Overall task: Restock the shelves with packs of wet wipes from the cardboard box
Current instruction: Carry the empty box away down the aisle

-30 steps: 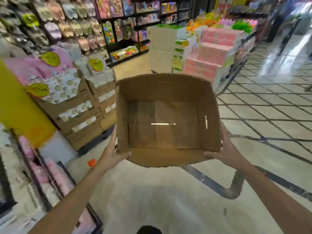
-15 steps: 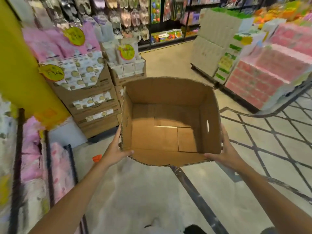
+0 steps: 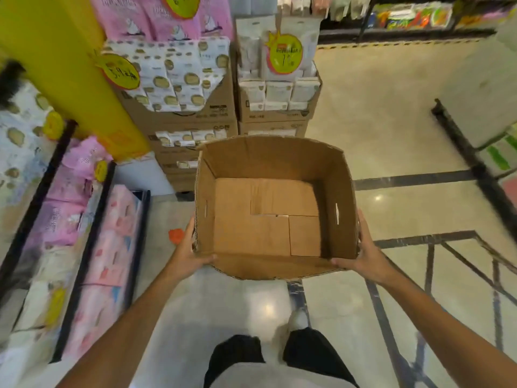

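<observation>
An open brown cardboard box (image 3: pixel 268 163) hangs in front of me above the floor, and nothing lies inside it. My left hand (image 3: pixel 188 252) grips its near left corner, thumb curled over the rim. My right hand (image 3: pixel 363 252) grips the near right corner the same way. Packs of wet wipes (image 3: pixel 173 77) with a white and gold print fill display cartons ahead on the left. More pink and white packs (image 3: pixel 109 247) lie on the black-framed shelves (image 3: pixel 86 264) at my left.
A yellow pillar (image 3: pixel 64 68) stands at the left front. Stacked cartons with white packs (image 3: pixel 279 91) rise straight ahead. An orange scrap (image 3: pixel 176 236) lies on the floor. A black pallet edge (image 3: pixel 464 152) runs along the right. Tiled floor (image 3: pixel 391 113) stretches between the displays.
My view has swung left and tipped down, and the box has come level. The cartons and pillar are closer. Both hands keep the same hold.
</observation>
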A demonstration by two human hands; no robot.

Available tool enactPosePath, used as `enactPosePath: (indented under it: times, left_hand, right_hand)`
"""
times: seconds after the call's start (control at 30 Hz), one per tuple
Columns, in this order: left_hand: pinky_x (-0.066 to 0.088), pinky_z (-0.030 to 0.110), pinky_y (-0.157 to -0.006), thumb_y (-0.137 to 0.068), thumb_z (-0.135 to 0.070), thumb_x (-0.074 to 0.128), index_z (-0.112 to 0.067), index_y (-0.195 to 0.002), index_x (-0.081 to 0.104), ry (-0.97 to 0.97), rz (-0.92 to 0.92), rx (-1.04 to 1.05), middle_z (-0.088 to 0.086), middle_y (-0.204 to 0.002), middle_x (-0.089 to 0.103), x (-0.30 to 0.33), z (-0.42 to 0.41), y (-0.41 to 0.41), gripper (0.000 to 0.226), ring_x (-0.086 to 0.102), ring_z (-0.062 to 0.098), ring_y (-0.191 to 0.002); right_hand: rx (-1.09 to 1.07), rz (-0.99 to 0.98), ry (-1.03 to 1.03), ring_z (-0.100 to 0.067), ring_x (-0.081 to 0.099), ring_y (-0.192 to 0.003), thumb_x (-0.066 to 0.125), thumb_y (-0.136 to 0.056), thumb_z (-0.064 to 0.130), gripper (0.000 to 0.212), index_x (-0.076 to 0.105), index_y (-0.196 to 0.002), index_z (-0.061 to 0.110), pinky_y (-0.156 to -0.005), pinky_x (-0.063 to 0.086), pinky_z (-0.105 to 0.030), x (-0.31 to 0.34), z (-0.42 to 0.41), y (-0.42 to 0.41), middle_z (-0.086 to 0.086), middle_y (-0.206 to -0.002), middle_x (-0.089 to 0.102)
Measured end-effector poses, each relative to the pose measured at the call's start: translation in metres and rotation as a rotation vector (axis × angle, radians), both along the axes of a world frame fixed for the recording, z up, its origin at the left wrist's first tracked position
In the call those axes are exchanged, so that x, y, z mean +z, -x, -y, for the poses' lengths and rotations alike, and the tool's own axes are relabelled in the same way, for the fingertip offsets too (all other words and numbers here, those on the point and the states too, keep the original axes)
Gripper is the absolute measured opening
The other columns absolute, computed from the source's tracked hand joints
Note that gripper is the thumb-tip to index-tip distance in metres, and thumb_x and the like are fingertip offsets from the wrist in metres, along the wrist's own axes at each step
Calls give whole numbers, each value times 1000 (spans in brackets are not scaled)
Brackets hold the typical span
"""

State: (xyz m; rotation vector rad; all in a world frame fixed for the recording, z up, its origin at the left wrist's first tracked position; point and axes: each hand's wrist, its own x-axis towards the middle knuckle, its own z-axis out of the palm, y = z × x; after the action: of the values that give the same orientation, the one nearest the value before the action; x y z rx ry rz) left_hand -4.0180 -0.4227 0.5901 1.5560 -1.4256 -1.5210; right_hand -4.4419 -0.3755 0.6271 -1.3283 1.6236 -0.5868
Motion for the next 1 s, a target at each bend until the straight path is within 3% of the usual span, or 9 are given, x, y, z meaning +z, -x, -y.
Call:
enactPosePath:
  times: [0.1, 0.23, 0.3, 0.37, 0.47, 0.6, 0.77, 0.87, 1.0]
  left_hand:
    - [59, 25, -76, -72, 16, 78, -41, -153, 9, -45, 9, 83, -54, -117, 47, -29, 27, 15, 121, 52, -25, -106]
    - [50, 7, -79, -67, -6, 89, -82, -123, 6, -146, 3, 171, -67, -105, 37, -60, 58, 27, 126, 41, -36, -102]
    - [52, 10, -87, -67, -2, 88, -69, -137, 6, -182, 29, 199, -57, -119, 44, -83, 76, 30, 127, 47, -29, -109]
    - [51, 28, -101, -75, 8, 79, -47, -152, 9, -211, 21, 234, -33, -135, 49, -112, 95, 25, 117, 51, -15, -119]
    - [44, 49, -109, -73, 5, 83, -51, -150, 13, -259, 82, 219, -13, -146, 43, -158, 131, 22, 118, 43, 11, -136]
    - [45, 49, -108, -74, 6, 81, -54, -148, 12, -320, 100, 209, -11, -148, 39, -246, 171, 23, 117, 38, 19, -140]
    - [52, 40, -100, -75, 14, 78, -37, -158, 10, -397, 95, 241, -14, -149, 37, -363, 200, 33, 119, 37, 16, -139]
    - [58, 20, -76, -75, 21, 72, -33, -158, 8, -445, 71, 275, -19, -147, 36, -427, 210, 44, 118, 43, 13, -130]
    - [58, 22, -75, -67, 6, 76, -37, -157, 13, -474, 52, 272, -42, -134, 45, -502, 217, 51, 119, 51, -9, -121]
  right_hand:
    - [77, -2, -50, -14, 27, -146, 95, -61, 33, 138, -8, -149, 58, -111, 43, -44, -25, 68, 17, 23, -159, 17]
    - [129, -11, -137, -4, 30, -136, 94, -63, 27, 137, -8, -150, 55, -99, 44, -21, -65, 139, 25, 28, -152, 21]
    - [137, 3, -182, 0, 32, -134, 94, -65, 25, 135, -7, -150, 54, -99, 44, -20, -90, 167, 26, 30, -152, 21]
    - [132, 23, -224, 2, 32, -134, 93, -67, 24, 133, -6, -151, 52, -101, 43, -20, -122, 186, 26, 32, -152, 21]
    - [134, 25, -261, 18, 33, -127, 92, -67, 26, 133, -8, -151, 53, -93, 42, -5, -187, 213, 29, 46, -143, 19]
    - [135, 42, -320, 14, 35, -128, 91, -68, 22, 131, -5, -150, 56, -96, 43, -9, -281, 242, 33, 36, -152, 21]
    - [126, 64, -353, 34, 32, -115, 87, -72, 16, 125, -5, -148, 51, -82, 43, 3, -400, 276, 40, 61, -130, 18]
    - [163, 61, -369, 13, 33, -129, 89, -72, 20, 128, -7, -152, 49, -86, 45, -2, -468, 297, 47, 52, -140, 17]
    - [189, 66, -382, -4, 33, -137, 89, -70, 16, 131, -8, -155, 43, -93, 47, -10, -537, 317, 54, 24, -158, 20]
